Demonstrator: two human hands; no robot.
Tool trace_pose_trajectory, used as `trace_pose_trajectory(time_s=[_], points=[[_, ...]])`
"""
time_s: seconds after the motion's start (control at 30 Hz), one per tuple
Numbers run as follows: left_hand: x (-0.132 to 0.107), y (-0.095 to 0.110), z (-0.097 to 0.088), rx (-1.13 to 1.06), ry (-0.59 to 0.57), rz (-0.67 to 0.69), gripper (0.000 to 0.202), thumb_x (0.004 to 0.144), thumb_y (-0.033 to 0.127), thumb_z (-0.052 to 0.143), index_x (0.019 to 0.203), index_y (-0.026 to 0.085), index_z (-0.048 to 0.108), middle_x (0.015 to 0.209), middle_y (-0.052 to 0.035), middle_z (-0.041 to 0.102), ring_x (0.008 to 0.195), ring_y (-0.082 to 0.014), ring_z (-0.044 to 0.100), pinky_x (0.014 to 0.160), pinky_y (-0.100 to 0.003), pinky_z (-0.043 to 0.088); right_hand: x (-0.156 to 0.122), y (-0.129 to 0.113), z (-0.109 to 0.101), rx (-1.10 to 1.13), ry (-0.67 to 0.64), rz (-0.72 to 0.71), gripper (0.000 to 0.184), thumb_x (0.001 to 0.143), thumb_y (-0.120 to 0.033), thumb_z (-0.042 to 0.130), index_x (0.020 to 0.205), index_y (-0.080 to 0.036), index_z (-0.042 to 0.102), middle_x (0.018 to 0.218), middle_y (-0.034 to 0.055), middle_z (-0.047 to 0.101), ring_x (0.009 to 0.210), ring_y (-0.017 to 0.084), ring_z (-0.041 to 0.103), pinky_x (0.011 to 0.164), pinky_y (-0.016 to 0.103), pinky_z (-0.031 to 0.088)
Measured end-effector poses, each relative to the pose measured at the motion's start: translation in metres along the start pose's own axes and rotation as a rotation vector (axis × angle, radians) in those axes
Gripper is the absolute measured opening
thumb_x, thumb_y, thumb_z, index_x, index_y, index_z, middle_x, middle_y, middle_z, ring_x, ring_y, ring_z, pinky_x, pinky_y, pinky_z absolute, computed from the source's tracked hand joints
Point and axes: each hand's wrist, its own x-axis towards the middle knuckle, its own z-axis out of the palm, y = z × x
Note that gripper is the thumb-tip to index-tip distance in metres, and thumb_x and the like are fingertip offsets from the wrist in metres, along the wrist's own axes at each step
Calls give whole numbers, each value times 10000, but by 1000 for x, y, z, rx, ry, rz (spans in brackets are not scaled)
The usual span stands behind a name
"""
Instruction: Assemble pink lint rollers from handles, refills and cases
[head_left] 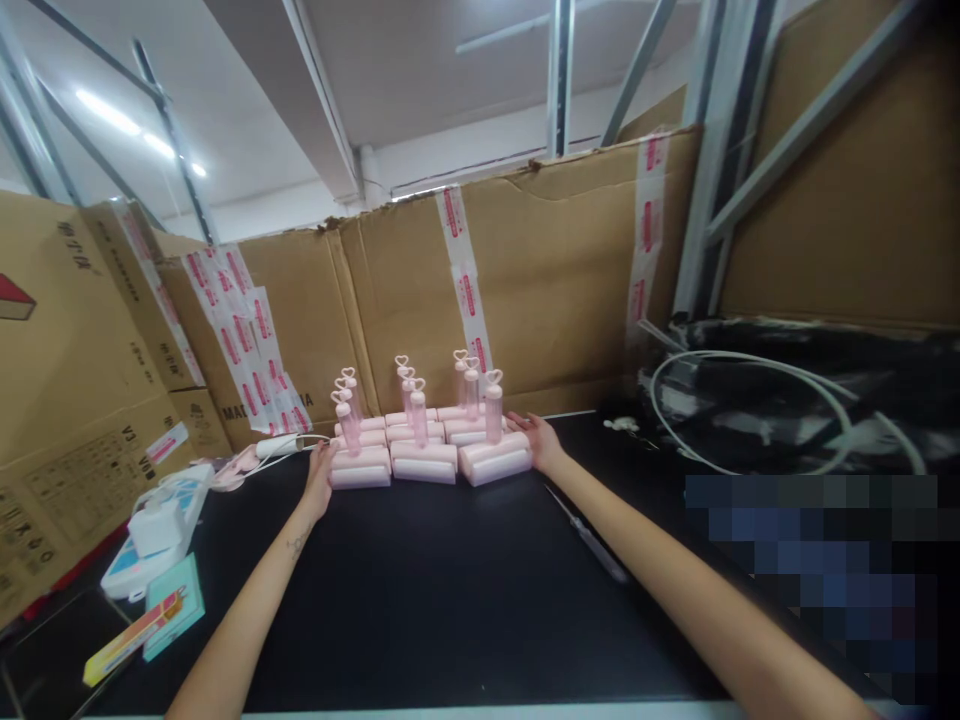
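Several pink box-like holders (424, 461) stand in rows at the far side of a black table (420, 600), each with an upright pink bottle topped by a heart-shaped loop (493, 404). Both my arms reach far forward. My left hand (320, 477) lies flat against the left end of the front row, fingers stretched. My right hand (538, 440) rests open against the right end of the group, touching the rightmost holder (496, 462).
Cardboard walls (540, 280) close off the back and left. A white and blue device (154, 530), a teal card (174, 605) and a yellow strip lie front left. A thin tool (592, 540) lies by my right forearm. White cables (750, 410) coil on black plastic at right.
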Motion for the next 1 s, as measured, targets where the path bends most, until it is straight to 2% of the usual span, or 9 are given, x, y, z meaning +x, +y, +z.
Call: trace_pose_trajectory(time_s=[0.13, 0.3, 0.4, 0.5, 0.57, 0.7, 0.87, 0.93, 1.0], points=[[-9, -1, 1, 160, -34, 81, 975, 491, 265, 844, 1295, 249, 292, 1401, -117, 365, 1284, -266, 379, 1062, -354, 292, 0, -10, 3, -135, 66, -135, 323, 896, -321, 529, 1175, -158, 525, 1155, 84, 563, 957, 201, 587, 793, 405, 509], [-13, -2, 1, 296, -21, 122, 958, 449, 283, 864, 1256, 196, 354, 1361, -146, 380, 1285, -308, 350, 1087, -396, 241, -24, -49, -2, -501, 54, -375, 336, 807, -391, 610, 1049, -160, 579, 1120, 75, 566, 1033, 239, 543, 889, 434, 452], [-12, -3, 1, 327, -15, 143, 937, 464, 312, 859, 1251, 196, 365, 1343, -143, 397, 1268, -316, 371, 1078, -410, 254, -54, -55, -3, -759, -80, -461, 668, 467, -390, 832, 1049, -176, 585, 1193, 92, 534, 1158, 310, 464, 1009, 457, 354], [-11, -4, 0, 336, -7, 171, 943, 462, 322, 859, 1255, 181, 367, 1328, -161, 414, 1264, -329, 379, 1071, -419, 265, -79, -31, 8, -1027, -122, -517, 1177, 225, -411, 874, 1288, -180, 423, 1400, 174, 334, 1314, 417, 239, 1063, 580, 179], [-10, -4, 0, 333, 1, 198, 978, 450, 312, 863, 1270, 181, 347, 1326, -171, 421, 1273, -327, 377, 1072, -413, 267, -86, -4, 22, -1175, -67, -557, 1272, 280, -534, 837, 1370, -157, 301, 1442, 223, 233, 1336, 473, 105, 1032, 657, 99], [-10, -4, -1, 328, 14, 253, 1064, 424, 301, 870, 1308, 200, 286, 1371, -178, 379, 1317, -311, 327, 1085, -400, 245, -83, 34, 45, -1310, 48, -641, 1157, 573, -740, 599, 1407, -72, 156, 1444, 277, 173, 1338, 481, 14, 1019, 661, 93], [-14, -4, -2, 341, 3, 252, 1064, 450, 318, 863, 1324, 183, 271, 1392, -185, 347, 1333, -313, 298, 1094, -386, 230, -95, 17, 55, -1390, 156, -755, 1097, 668, -733, 520, 1416, -78, 57, 1472, 270, 78, 1325, 492, -81, 953, 734, 62], [-14, -4, -2, 336, 0, 241, 1060, 464, 326, 857, 1329, 177, 263, 1397, -188, 338, 1333, -313, 298, 1094, -388, 227, -110, 4, 61, -1426, 24, -845, 864, 795, -613, 466, 1394, -69, 164, 1454, 267, 147, 1345, 448, 18, 1000, 672, 100], [-14, -5, -2, 321, 0, 232, 1028, 478, 336, 851, 1318, 177, 281, 1410, -188, 320, 1340, -312, 284, 1100, -390, 214, -125, -2, 70, -1458, -258, -871, 519, 891, -458, 385, 1278, -113, 406, 1343, 225, 378, 1292, 361, 282, 1028, 557, 222]])
